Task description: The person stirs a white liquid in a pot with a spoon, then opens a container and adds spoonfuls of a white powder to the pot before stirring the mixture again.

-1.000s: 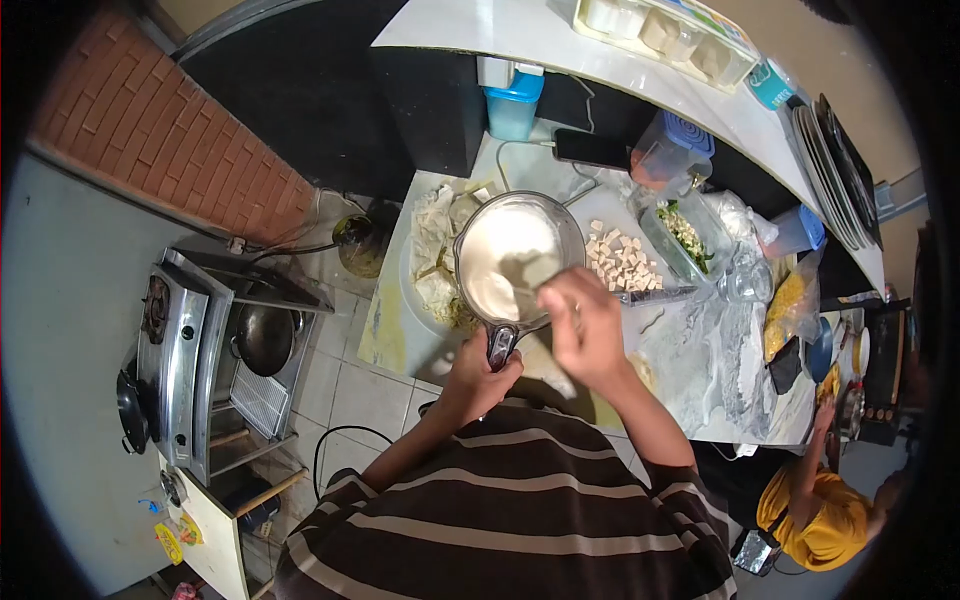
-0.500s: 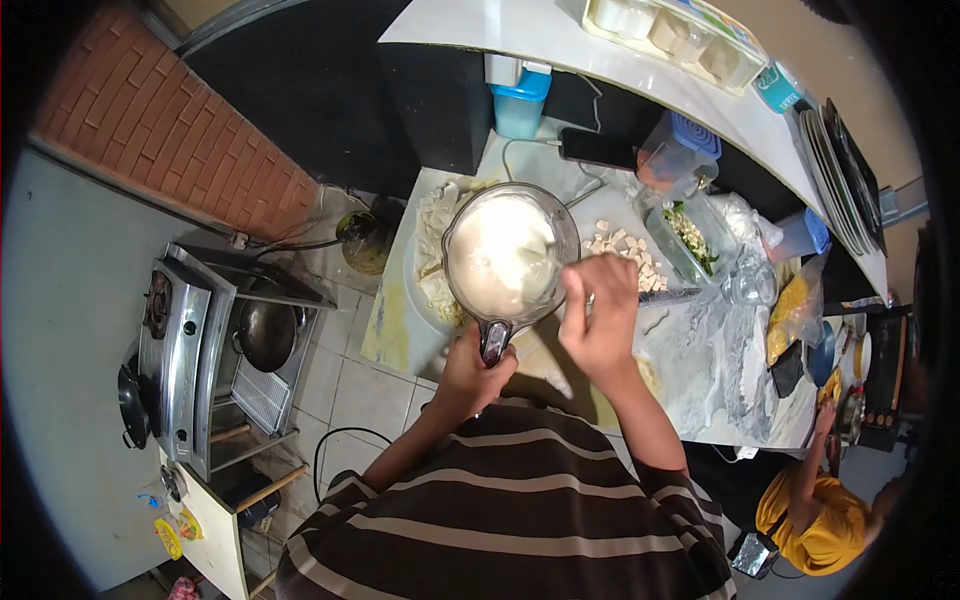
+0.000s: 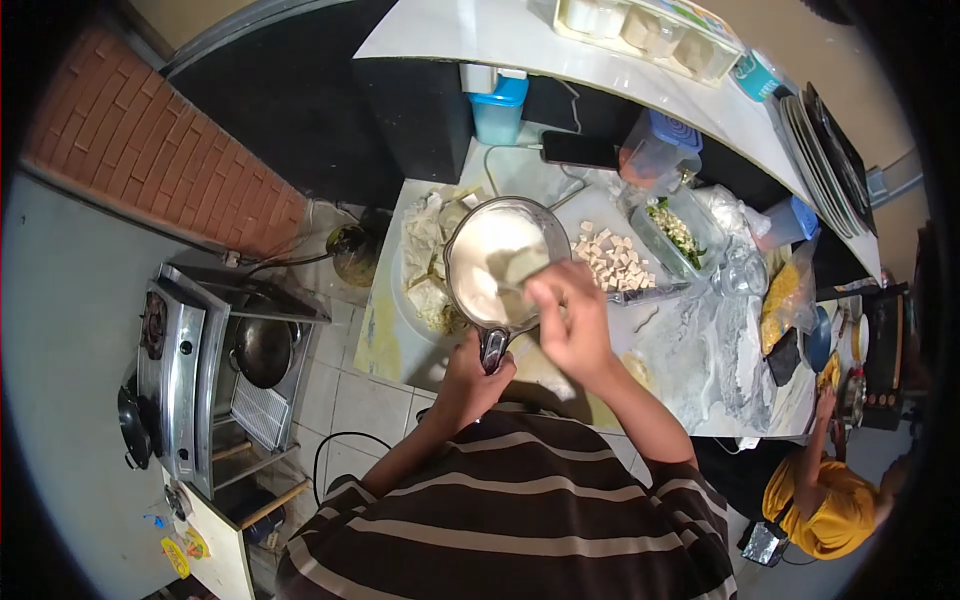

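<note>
Right hand is closed, fingers curled together on a spoon whose bowl sits in the white batter. Half a second ago this hand was at the right rim. It has now swung back over the near side of the pan, and a coated trough shows in the batter, so the stirring appears to be mid-stroke. Left hand is clamped on the handle, as it was before, and keeps the pan above the counter. The pan is well filled with batter that looks smooth. Pale cubes lie loose just beside it. A clear tub holds chopped greens. The contents of the blue-lidded tub cannot be seen.
</note>
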Demonstrator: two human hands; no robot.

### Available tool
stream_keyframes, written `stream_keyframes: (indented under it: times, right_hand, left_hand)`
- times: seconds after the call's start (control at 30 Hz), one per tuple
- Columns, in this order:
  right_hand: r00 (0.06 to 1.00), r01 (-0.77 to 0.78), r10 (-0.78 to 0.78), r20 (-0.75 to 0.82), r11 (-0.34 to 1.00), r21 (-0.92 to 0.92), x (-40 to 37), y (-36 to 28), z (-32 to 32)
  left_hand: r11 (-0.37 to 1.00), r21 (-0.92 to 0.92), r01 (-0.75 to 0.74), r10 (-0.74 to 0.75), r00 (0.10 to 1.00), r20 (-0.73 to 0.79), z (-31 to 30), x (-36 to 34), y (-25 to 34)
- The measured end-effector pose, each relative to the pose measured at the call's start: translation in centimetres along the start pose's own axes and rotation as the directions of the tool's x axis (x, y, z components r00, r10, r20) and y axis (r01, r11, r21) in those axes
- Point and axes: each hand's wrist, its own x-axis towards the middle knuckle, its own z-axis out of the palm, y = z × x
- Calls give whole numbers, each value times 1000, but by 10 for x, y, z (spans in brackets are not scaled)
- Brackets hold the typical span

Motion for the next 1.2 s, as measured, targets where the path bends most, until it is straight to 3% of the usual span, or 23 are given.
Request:
stream_keyframes:
  times: [0.03, 0.1, 0.13, 0.2, 0.27, 0.33, 0.4, 0.47, 0.53, 0.63, 0.73, 0.77, 0.8, 0.87, 0.93, 1.0, 1.03, 1.07, 1.13, 1.2]
  right_hand:
    - [1000, 2, -2, -5, 1000, -3, 6, 2, -4]
    - [979, 107, -157, -133, 941, -322, 19, 5, -12]
    - [977, 117, -166, -133, 941, -317, 18, 4, -14]
    - [991, -85, 38, -127, 918, -387, 3, -3, -18]
    - [996, -70, 50, -70, 944, -323, -2, -10, -15]
    - [993, -112, 110, -45, 992, -53, -6, -7, -10]
    - [987, -99, 89, -137, 993, -67, -3, 2, -13]
    - [976, 24, -110, -190, 912, -409, 5, -3, -21]
    - [981, 9, -90, -174, 907, -420, -3, -6, -20]
    - [995, -97, 94, -28, 990, -104, -11, -9, -11]
    - [983, -79, 68, -169, 995, -62, 2, -2, -12]
    - [972, -13, -26, -232, 986, -166, 4, -3, -15]
    - [972, -8, -32, -234, 986, -165, 2, -6, -18]
    - [987, -69, 4, -163, 917, -392, -14, -17, -20]
    - [990, -43, -6, -141, 938, -344, -19, -20, -14]
    - [999, -45, 45, 0, 999, -25, -20, -19, -10]
    - [998, -19, 19, -56, 1000, -4, -14, -15, -12]
    - [994, 13, -21, -111, 997, -72, -9, -7, -14]
    - [972, 53, -122, -203, 947, -316, 0, -13, -20]
    - [984, 54, -108, -140, 937, -344, -7, -19, -21]
  left_hand:
    - [1000, 1, -6, 6, 1000, 2, -4, -1, 12]
    - [953, -142, 268, -241, 954, 180, -17, -2, 40]
    - [954, -144, 262, -237, 957, 170, -17, -1, 35]
    - [996, -93, 11, -4, 997, 81, -8, -3, 21]
    - [991, -130, 22, -13, 997, 70, -2, -3, 19]
    - [995, -93, 32, -24, 995, 95, 0, -4, 16]
    - [994, -99, 41, -29, 993, 113, -3, -4, 20]
    - [993, -107, 43, -31, 993, 112, -6, -4, 22]
    - [996, -81, -20, 25, 997, 66, -5, -3, 20]
    - [998, -61, 16, -13, 999, 48, 1, -1, 14]
    - [1000, -3, -5, 6, 998, 68, -1, -5, 15]
    - [1000, -3, -11, 11, 998, 67, -2, -5, 12]
    - [999, -22, -29, 30, 997, 72, -2, -5, 4]
    - [998, -36, -47, 49, 997, 67, -4, -6, 3]
    - [998, -60, -13, 18, 997, 77, -4, -7, 12]
    - [999, -46, -23, 27, 996, 83, -1, -8, 5]
    - [999, -40, -34, 37, 996, 83, -1, -9, 6]
    - [999, -35, -32, 35, 996, 87, -3, -10, 10]
    - [979, -169, 116, -92, 985, 144, -12, -13, 32]
    - [979, -182, 87, -64, 989, 134, -13, -13, 29]
